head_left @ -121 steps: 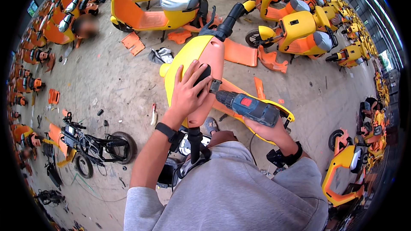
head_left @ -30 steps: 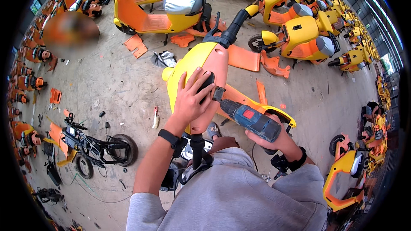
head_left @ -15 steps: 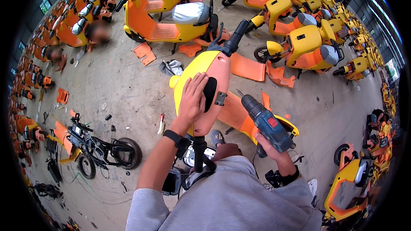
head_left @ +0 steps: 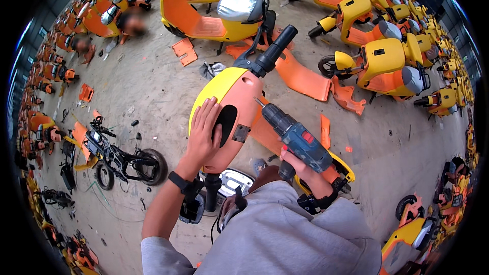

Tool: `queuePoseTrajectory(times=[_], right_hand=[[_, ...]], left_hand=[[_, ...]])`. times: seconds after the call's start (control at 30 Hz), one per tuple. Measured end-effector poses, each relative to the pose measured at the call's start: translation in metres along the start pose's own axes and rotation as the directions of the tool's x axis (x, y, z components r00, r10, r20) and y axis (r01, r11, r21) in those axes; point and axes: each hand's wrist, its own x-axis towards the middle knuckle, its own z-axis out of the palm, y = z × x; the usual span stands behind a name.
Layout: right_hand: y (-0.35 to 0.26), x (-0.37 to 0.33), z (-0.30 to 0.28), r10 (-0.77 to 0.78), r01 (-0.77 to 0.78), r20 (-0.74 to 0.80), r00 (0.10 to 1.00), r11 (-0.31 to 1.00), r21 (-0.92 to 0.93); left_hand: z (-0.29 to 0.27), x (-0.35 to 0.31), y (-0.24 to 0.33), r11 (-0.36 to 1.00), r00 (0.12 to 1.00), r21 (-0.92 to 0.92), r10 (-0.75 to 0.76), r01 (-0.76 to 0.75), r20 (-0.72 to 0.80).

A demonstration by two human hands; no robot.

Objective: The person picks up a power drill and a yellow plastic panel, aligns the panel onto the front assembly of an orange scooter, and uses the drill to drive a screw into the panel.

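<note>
A scooter's handlebar cover (head_left: 243, 103), orange on my side and yellow beyond, stands before me with black grips at both ends. My left hand (head_left: 205, 131) lies flat on it, fingers stretched beside a black oval display (head_left: 226, 122). My right hand (head_left: 300, 165) grips a blue and black cordless drill (head_left: 300, 140) by its handle. The drill's bit points up and left, close to the cover's right edge; whether it touches I cannot tell. A small dark bracket (head_left: 241, 133) sits on the cover. Below the drill, part of the scooter's orange and yellow body shows.
Loose orange panels (head_left: 303, 78) lie on the floor beyond the handlebar. A stripped black scooter frame (head_left: 125, 155) is on the left. Rows of yellow and orange scooters (head_left: 221, 28) stand farther off. People (head_left: 133, 23) sit low at the far left.
The handlebar has turned, its lower part shifting left with my left hand on it. The drill has moved left and up, its bit now nearer the cover's edge.
</note>
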Motion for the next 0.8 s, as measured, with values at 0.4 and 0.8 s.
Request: queuePoseTrajectory(times=[0.4, 0.8], right_hand=[[0.005, 0.075, -0.023, -0.064, 0.076, 0.197, 0.978, 0.996, -0.053], [0.015, 0.086, -0.03, -0.036, 0.044, 0.233, 0.972, 0.999, -0.031]], left_hand=[[-0.009, -0.154, 0.062, 0.85, 0.84, 0.038, -0.525, 0.526, 0.136], [0.042, -0.214, 0.085, 0.709, 0.738, 0.209, -0.66, 0.674, -0.14]])
